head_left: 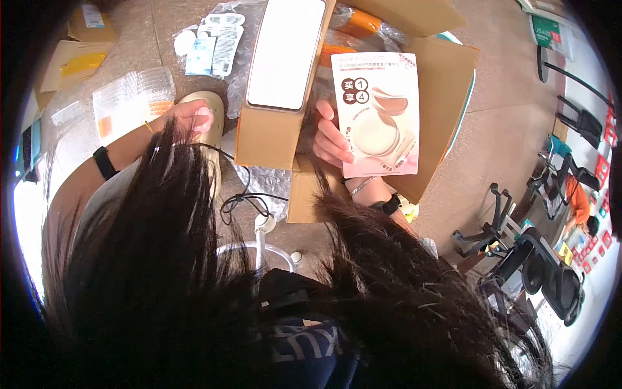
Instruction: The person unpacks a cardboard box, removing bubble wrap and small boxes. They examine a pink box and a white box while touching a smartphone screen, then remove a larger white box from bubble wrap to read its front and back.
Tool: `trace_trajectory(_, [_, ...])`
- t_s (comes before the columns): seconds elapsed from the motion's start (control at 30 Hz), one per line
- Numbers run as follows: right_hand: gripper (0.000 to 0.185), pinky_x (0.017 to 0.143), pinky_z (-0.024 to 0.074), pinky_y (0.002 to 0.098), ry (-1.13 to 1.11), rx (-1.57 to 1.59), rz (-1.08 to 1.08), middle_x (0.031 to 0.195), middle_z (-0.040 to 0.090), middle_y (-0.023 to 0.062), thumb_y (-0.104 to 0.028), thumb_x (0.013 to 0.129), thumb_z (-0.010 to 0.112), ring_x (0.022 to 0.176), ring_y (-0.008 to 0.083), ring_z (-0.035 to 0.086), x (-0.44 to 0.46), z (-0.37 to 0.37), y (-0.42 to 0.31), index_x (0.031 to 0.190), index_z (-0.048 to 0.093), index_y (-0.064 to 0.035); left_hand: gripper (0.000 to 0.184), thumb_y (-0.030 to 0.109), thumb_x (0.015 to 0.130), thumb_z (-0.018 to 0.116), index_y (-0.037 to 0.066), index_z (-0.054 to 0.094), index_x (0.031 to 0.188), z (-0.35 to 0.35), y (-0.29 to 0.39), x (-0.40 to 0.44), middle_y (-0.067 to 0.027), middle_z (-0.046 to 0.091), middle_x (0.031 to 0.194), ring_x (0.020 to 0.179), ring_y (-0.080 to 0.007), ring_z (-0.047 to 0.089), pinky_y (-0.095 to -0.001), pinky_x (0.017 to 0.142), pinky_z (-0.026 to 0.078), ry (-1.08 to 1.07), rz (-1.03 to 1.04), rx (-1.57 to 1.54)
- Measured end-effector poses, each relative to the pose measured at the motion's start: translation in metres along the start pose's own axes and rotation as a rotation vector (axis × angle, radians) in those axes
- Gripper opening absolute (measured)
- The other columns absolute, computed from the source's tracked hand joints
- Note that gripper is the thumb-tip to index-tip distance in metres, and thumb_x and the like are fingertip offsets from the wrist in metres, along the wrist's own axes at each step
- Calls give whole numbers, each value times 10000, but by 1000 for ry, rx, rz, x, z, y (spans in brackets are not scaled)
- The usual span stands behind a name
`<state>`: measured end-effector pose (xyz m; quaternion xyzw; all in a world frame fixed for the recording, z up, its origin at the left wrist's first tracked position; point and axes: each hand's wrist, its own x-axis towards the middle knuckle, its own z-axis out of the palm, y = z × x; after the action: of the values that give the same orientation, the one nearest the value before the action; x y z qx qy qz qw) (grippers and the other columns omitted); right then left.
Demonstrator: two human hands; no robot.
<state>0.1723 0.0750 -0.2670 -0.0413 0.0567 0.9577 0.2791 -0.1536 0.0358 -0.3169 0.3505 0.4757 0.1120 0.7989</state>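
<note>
My right hand [332, 137] grips a pink printed card [377, 117] by its left edge, with the printed face toward the camera. The card is held above an open cardboard box [447, 97]. My left hand [194, 118] is at the left, its fingers curled near a beige shoe [210, 136]; what it holds, if anything, I cannot make out. A phone [285, 55] with a bright white screen lies over the box's left part. Inside the box, orange and clear wrapped items [363, 26] show behind the card.
Bubble wrap [129, 97] and small white and blue packets [223, 42] lie on the floor. A black cable [243, 198] runs below the box. Office chairs [544, 272] and a person in orange [576, 201] are at the right. Dark hair covers much of the lower view.
</note>
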Motion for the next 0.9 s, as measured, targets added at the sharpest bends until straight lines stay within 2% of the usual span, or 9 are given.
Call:
trace_trajectory(0.27, [550, 349, 250, 231, -19, 14, -13, 524, 401, 40, -494, 745, 453, 343, 124, 379, -2, -7, 1, 954, 396, 12, 66, 118, 862, 428, 68, 401, 829, 3, 4, -3, 5, 404, 695, 594, -66, 379, -192, 514, 331, -85, 8, -18])
trace_trajectory(0.33, [541, 348, 250, 231, -40, 55, -5, 525, 405, 43, -487, 749, 451, 343, 124, 384, -2, -9, 1, 954, 395, 10, 77, 122, 873, 422, 66, 406, 823, 7, 5, -3, 6, 410, 695, 586, -63, 378, -189, 502, 326, 18, -20, 16])
trace_trajectory(0.43, [536, 346, 248, 231, -52, 43, 1, 525, 405, 44, -485, 754, 445, 341, 125, 384, 0, -7, 1, 956, 395, 9, 105, 119, 882, 414, 59, 411, 796, 1, -5, 2, 8, 412, 672, 567, -61, 377, -191, 485, 318, -26, 70, -34])
trace_trajectory(0.53, [538, 346, 250, 232, -24, 18, 3, 525, 405, 43, -487, 754, 444, 338, 126, 382, 0, -3, -1, 956, 395, 9, 140, 112, 885, 411, 53, 406, 758, 4, -2, 1, 10, 408, 643, 545, -59, 372, -193, 469, 308, 47, 61, 99])
trace_trajectory(0.9, [560, 350, 257, 229, -19, 12, -5, 517, 397, 40, -505, 747, 442, 346, 130, 387, 0, 0, 0, 950, 397, 15, 165, 112, 887, 401, 49, 400, 735, 2, -2, 2, 11, 396, 605, 499, -57, 351, -195, 449, 297, 26, 129, 177])
